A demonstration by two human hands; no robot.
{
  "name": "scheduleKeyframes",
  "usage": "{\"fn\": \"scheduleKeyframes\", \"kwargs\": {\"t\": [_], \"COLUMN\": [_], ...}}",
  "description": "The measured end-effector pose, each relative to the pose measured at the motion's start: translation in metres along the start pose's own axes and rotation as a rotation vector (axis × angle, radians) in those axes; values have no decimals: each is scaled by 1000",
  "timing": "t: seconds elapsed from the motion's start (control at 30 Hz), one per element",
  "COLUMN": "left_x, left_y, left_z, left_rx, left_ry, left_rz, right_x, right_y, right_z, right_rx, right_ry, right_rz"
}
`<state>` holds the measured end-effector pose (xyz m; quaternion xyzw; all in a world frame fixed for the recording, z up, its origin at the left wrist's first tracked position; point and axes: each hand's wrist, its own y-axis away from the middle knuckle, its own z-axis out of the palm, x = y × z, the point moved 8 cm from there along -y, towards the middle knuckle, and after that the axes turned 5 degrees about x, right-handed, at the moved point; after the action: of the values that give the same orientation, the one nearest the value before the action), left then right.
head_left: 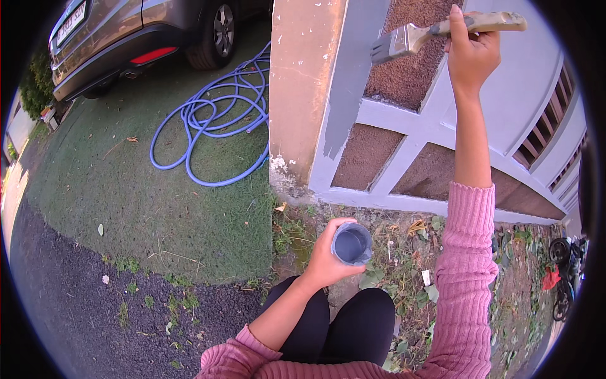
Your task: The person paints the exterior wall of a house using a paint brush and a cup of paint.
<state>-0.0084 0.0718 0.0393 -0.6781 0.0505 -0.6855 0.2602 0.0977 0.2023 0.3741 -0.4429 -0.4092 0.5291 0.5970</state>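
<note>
So we had our right hand way up near the top of the view, fingers clamped on the handle of a flat, pale-handled paintbrush, one of them sticking up across it. The brush pointed left, its grey-coated bristles in front of the edge between a darker grey painted strip and a rough brown textured panel; we couldn't tell if they were actually touching. That strip ran down a pale grey framed structure, ragged at its lower end, with lighter grey below.

Our left hand was lower down, fingers curled around a small round grey cup just past our knees, open side up, with grey smeared around the inside. Brush and cup were well apart. We had on a pink ribbed knit sweater and black trousers, btw.

Left of the strip stood a peeling tan-orange pillar, and past that a loosely looped blue hose lay on green turf-like ground, near a grey-brown car. Dark gravel filled the lower left, and over on the far right was a bright red cloth-like thing, too small for us to make out
</note>
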Motion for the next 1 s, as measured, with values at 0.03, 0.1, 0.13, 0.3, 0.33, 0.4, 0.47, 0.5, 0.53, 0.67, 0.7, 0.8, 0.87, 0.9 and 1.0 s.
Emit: {"fn": "scheduleKeyframes", "kwargs": {"t": [0.03,0.1,0.13,0.3,0.33,0.4,0.47,0.5,0.53,0.67,0.7,0.8,0.87,0.9,1.0], "left_x": [-1,0,0,-2,-3,-4,-7,-7,-7,-7,-7,-6,-7,-7,-10], "left_y": [0,1,1,1,1,1,0,0,-1,-2,-2,-3,-2,-2,-2], "left_z": [-1,-1,0,1,1,1,2,2,1,2,2,3,4,4,5], "left_rx": [2,2,1,8,11,14,12,13,14,14,15,4,1,2,0], "left_ry": [-2,-3,1,14,6,1,9,10,17,18,19,14,25,25,18], "left_rz": [-6,-11,-11,1,-6,-15,-24,-27,-25,-26,-25,-33,-45,-45,-58], "right_x": [6,17,24,37,38,38,27,29,31,34,33,31,33,32,28], "right_y": [7,17,21,24,21,14,5,3,0,-13,-16,-24,-30,-32,-39], "right_z": [4,5,6,13,14,19,23,25,26,30,31,34,34,36,37], "right_rx": [-59,-87,-116,-134,-142,-152,-104,-106,-104,-85,-85,-81,-73,-73,-52], "right_ry": [43,116,194,181,185,190,114,114,82,11,10,55,50,48,16], "right_rz": [84,105,125,167,165,163,66,68,91,86,85,77,69,69,66]}}
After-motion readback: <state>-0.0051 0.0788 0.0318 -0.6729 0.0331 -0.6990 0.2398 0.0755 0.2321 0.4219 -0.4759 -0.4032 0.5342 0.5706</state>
